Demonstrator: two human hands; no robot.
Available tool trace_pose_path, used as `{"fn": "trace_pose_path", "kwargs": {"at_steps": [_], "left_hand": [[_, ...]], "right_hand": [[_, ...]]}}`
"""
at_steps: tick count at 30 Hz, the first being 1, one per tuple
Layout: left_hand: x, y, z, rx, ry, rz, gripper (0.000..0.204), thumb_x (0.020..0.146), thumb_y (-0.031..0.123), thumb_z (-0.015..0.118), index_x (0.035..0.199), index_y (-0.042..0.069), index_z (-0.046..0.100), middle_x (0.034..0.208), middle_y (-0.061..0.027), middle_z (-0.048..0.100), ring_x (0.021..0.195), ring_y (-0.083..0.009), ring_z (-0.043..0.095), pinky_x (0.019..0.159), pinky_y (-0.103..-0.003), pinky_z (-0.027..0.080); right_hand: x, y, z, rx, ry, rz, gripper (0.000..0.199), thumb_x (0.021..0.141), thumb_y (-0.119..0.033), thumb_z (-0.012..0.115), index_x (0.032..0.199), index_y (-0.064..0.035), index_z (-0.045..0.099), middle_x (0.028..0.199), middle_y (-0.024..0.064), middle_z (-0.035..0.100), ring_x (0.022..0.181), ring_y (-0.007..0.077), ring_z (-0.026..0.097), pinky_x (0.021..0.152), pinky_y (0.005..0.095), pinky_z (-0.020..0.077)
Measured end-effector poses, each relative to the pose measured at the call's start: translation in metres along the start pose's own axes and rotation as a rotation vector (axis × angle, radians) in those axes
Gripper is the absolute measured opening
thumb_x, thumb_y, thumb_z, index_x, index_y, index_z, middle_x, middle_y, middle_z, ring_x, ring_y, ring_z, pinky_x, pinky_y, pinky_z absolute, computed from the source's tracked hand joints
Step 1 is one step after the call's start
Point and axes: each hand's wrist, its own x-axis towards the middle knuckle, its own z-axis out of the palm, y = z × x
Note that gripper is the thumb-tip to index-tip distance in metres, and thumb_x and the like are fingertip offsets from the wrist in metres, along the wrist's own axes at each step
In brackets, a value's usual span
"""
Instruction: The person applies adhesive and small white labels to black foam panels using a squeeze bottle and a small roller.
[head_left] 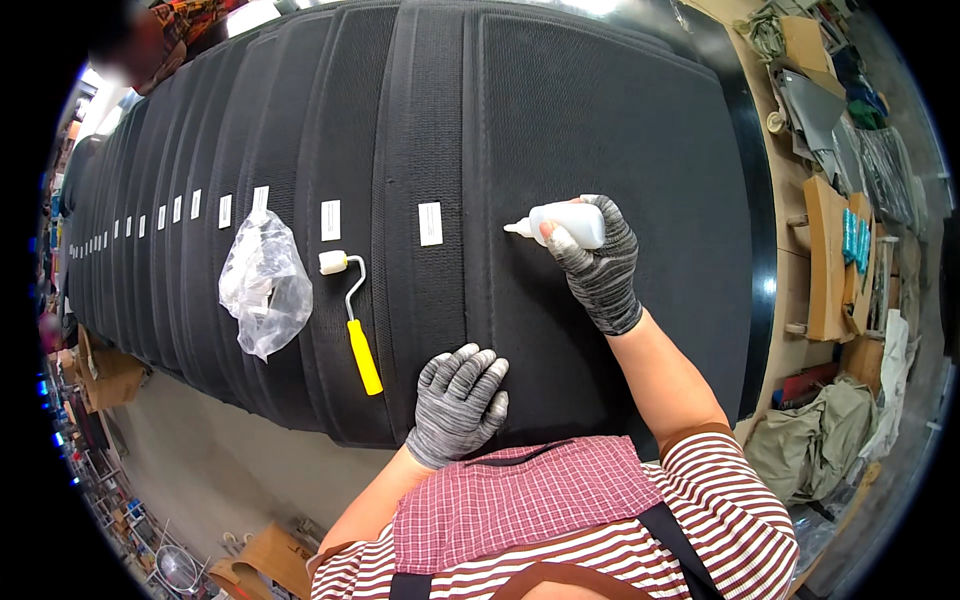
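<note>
My right hand (602, 262), in a grey knit glove, is wrapped round a translucent white squeeze bottle (572, 224). The bottle is tilted on its side above the black padded mat (600, 110), its narrow nozzle pointing left. My left hand (458, 402), gloved the same way, lies flat on the mat near its front edge, holding nothing. To the left of the nozzle sits a white label (430, 224) on a ribbed strip, with another label (331, 220) beyond it. A small paint roller with a yellow handle (364, 358) rests between my left hand and a clear plastic bag (266, 285).
Overlapping black mats with several more white labels (196, 204) stretch away leftward. At the upper left, another person (185, 35) stands at the table's far side. Cardboard pieces (826, 260) and a greenish cloth heap (815, 440) lie to the right; a cardboard box (268, 562) stands lower left.
</note>
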Motion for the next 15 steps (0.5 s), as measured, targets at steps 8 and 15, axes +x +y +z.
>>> {"fn": "trace_pose_path", "kwargs": {"at_steps": [8,15], "left_hand": [[0.002,0.002,-0.002,-0.005,0.005,-0.005,0.037,0.081,0.026,0.066,0.114,0.01,0.068,0.119,-0.0069,0.061,0.118,-0.0265,0.054,0.103,-0.044,0.038],[0.001,0.0,-0.001,-0.007,0.005,-0.005,0.038,0.081,0.026,0.066,0.115,0.01,0.067,0.119,-0.0073,0.061,0.118,-0.0272,0.054,0.103,-0.044,0.039]], "right_hand": [[-0.003,0.0,-0.002,-0.087,-0.03,-0.132,0.034,0.077,-0.014,0.081,0.102,-0.0027,0.06,0.086,0.0098,0.068,0.075,0.0181,0.069,0.067,0.0301,0.0587],[-0.013,-0.003,-0.009,-0.285,-0.081,-0.35,0.037,0.077,-0.014,0.081,0.106,-0.0072,0.06,0.091,0.0106,0.065,0.074,0.0232,0.069,0.064,0.0318,0.0599]]}}
